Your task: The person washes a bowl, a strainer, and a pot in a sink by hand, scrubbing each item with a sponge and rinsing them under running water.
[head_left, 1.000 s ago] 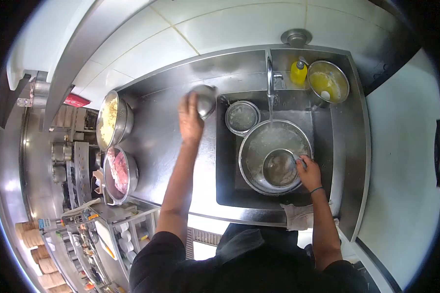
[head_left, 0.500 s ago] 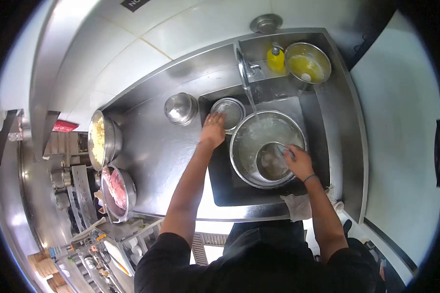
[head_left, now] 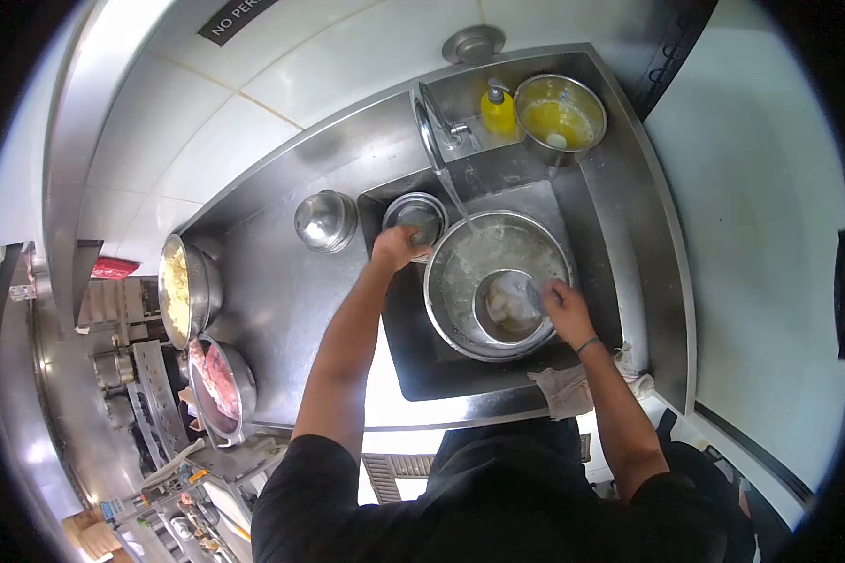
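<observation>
Head view: left hand (head_left: 400, 247) at the small bowl (head_left: 415, 197), right hand (head_left: 567, 311) with a grey thing (head_left: 534, 295) at the inner bowl (head_left: 482, 314).
Small bowl in the sink (head_left: 408, 361), just beside the big bowl (head_left: 437, 314); inner bowl sitting inside the big bowl, in cloudy water under the running tap (head_left: 429, 131). Left hand with fingers at the near rim of the small bowl; cannot tell if pinching or just touching. Right hand closed on the grey thing, too blurry to name. Shiny metal by the look of the bowls, so likely stiff, hard to break, light when drained but heavy when full. Wet, so probably very slippery. Best to hold by the rim, thumb outside and fingers inside, and tip out water before lifting.
</observation>
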Demonstrator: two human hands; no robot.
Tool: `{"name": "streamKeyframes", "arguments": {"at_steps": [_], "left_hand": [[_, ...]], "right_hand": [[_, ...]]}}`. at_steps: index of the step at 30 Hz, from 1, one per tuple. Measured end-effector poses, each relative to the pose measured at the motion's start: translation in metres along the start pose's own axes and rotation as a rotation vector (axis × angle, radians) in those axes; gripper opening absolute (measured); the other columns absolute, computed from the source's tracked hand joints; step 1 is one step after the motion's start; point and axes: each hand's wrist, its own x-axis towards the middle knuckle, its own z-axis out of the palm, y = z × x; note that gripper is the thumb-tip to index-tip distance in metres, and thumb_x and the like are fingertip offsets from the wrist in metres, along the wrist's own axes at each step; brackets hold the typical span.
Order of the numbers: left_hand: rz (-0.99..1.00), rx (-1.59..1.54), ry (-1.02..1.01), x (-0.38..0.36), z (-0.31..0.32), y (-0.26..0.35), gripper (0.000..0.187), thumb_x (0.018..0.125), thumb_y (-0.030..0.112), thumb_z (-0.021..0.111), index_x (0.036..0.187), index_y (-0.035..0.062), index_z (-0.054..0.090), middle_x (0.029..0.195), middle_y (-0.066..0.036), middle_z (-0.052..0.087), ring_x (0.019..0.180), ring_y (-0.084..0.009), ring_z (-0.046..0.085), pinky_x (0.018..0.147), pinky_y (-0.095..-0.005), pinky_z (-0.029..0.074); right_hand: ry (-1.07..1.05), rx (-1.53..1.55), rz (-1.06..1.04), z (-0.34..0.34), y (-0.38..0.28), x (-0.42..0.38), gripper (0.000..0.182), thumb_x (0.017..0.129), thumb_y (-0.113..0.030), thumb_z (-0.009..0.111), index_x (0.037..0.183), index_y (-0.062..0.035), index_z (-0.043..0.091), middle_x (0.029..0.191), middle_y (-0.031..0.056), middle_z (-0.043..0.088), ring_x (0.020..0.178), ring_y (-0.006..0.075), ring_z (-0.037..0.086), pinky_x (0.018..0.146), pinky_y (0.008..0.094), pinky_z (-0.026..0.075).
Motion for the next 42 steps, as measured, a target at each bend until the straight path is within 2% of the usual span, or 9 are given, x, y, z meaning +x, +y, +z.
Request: {"name": "streamKeyframes", "arguments": {"at_steps": [2, 9, 15, 20, 24, 27, 31, 36, 42], "left_hand": [[-0.06, -0.371, 0.064, 0.001, -0.004, -0.004, 0.079, 0.082, 0.058, 0.078, 0.132, -0.0024, 0.064, 0.122, -0.021, 0.071, 0.121, -0.0347, 0.064, 0.107, -0.045, 0.045], [-0.283, -1.479, 0.16, -0.042, -0.038, 0.08, 0.102, 0.093, 0.078, 0.05, 0.143, -0.0111, 0.05, 0.133, -0.017, 0.063, 0.121, -0.0265, 0.061, 0.106, -0.0371, 0.046], [-0.241, -1.52, 0.235, -0.057, -0.013, 0.113, 0.088, 0.098, 0.076, 0.037, 0.127, -0.0037, 0.061, 0.129, -0.016, 0.063, 0.123, -0.0269, 0.06, 0.106, -0.0413, 0.046], [-0.123, -1.684, 0.217, -0.069, -0.015, 0.139, 0.066, 0.109, 0.056, 0.034, 0.131, -0.0005, 0.06, 0.127, -0.017, 0.065, 0.117, -0.0304, 0.064, 0.106, -0.0489, 0.048], [-0.163, -2.387, 0.332, -0.06, -0.025, 0.153, 0.056, 0.109, 0.047, 0.036, 0.132, -0.0007, 0.056, 0.128, -0.015, 0.065, 0.111, -0.0326, 0.064, 0.107, -0.0485, 0.047], [-0.504, -2.318, 0.535, -0.027, 0.004, 0.141, 0.056, 0.11, 0.045, 0.032, 0.134, 0.0006, 0.055, 0.131, -0.017, 0.063, 0.115, -0.032, 0.063, 0.108, -0.05, 0.046], [-0.417, -2.013, 0.398, -0.048, 0.005, 0.155, 0.056, 0.11, 0.047, 0.034, 0.134, -0.0008, 0.052, 0.13, -0.018, 0.061, 0.114, -0.0294, 0.063, 0.103, -0.0453, 0.049], [-0.108, -1.512, 0.187, -0.052, 0.012, 0.142, 0.037, 0.104, 0.039, 0.062, 0.094, 0.0049, 0.073, 0.089, 0.0, 0.066, 0.081, -0.0086, 0.054, 0.072, -0.0283, 0.046], [0.016, -1.359, 0.101, -0.029, -0.026, 0.083, 0.035, 0.101, 0.036, 0.068, 0.085, 0.0056, 0.074, 0.079, 0.004, 0.068, 0.071, -0.007, 0.058, 0.066, -0.0273, 0.048]], "right_hand": [[0.067, 0.203, 0.076, 0.012, -0.009, 0.011, 0.037, 0.1, -0.031, 0.062, 0.125, -0.0042, 0.066, 0.111, 0.0193, 0.071, 0.104, 0.0345, 0.068, 0.093, 0.0401, 0.051], [0.2, -0.091, -0.723, 0.059, -0.142, 0.046, 0.034, 0.088, -0.016, 0.072, 0.122, -0.0104, 0.07, 0.128, 0.0125, 0.058, 0.117, 0.0342, 0.055, 0.099, 0.0443, 0.046], [0.101, -0.245, -0.943, 0.083, -0.16, 0.096, 0.024, 0.078, -0.01, 0.071, 0.101, -0.0115, 0.07, 0.122, 0.0074, 0.061, 0.116, 0.0336, 0.054, 0.099, 0.0479, 0.044], [-0.144, 0.406, -0.115, 0.074, -0.124, 0.165, 0.022, 0.089, -0.014, 0.062, 0.108, -0.0056, 0.067, 0.129, 0.0149, 0.06, 0.118, 0.0418, 0.055, 0.1, 0.0466, 0.045], [0.23, 0.46, -0.256, 0.104, -0.108, 0.13, 0.029, 0.095, -0.016, 0.058, 0.122, -0.0041, 0.061, 0.136, 0.0212, 0.056, 0.126, 0.0436, 0.052, 0.108, 0.0475, 0.041], [0.335, -0.079, -0.652, 0.116, -0.123, 0.081, 0.035, 0.097, -0.015, 0.057, 0.131, -0.0062, 0.057, 0.139, 0.0225, 0.054, 0.131, 0.0409, 0.05, 0.116, 0.0522, 0.034], [0.065, -0.216, -0.835, 0.082, -0.143, 0.103, 0.027, 0.094, -0.013, 0.061, 0.12, -0.0081, 0.064, 0.133, 0.0164, 0.058, 0.13, 0.038, 0.051, 0.114, 0.052, 0.036], [-0.111, -0.045, -0.312, 0.067, -0.128, 0.17, 0.037, 0.099, -0.04, 0.06, 0.116, -0.0081, 0.066, 0.128, 0.0154, 0.062, 0.126, 0.0391, 0.053, 0.107, 0.0454, 0.041], [-0.634, 0.314, 0.09, 0.023, -0.124, 0.153, 0.063, 0.089, -0.058, 0.073, 0.115, -0.0008, 0.069, 0.138, 0.0162, 0.061, 0.132, 0.0247, 0.052, 0.104, 0.0418, 0.043]]}}
